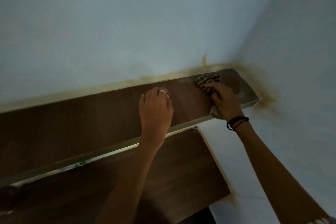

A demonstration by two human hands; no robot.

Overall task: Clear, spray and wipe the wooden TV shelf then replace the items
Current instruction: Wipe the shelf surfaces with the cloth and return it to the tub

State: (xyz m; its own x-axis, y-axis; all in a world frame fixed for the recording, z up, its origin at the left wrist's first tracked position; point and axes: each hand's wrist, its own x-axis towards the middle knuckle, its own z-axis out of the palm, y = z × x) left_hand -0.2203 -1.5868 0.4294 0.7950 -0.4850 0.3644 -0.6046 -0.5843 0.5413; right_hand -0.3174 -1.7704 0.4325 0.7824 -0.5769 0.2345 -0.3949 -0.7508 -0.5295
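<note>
The dark wooden TV shelf [94, 114] runs from lower left to the room corner at upper right, with a pale front edge. My right hand [224, 101] grips a checked cloth [207, 80] and holds it against the shelf top near its right end. My left hand [156, 109] rests on the shelf to the left of it, fingers curled down onto the wood, a ring on one finger, holding nothing. Nothing else stands on the part of the shelf I can see.
A pale blue wall [127, 23] rises behind the shelf and meets a side wall [300, 60] at the corner, stained brown there. A lower wooden panel [163, 178] hangs under the shelf. Something green [79, 164] peeks out below the front edge.
</note>
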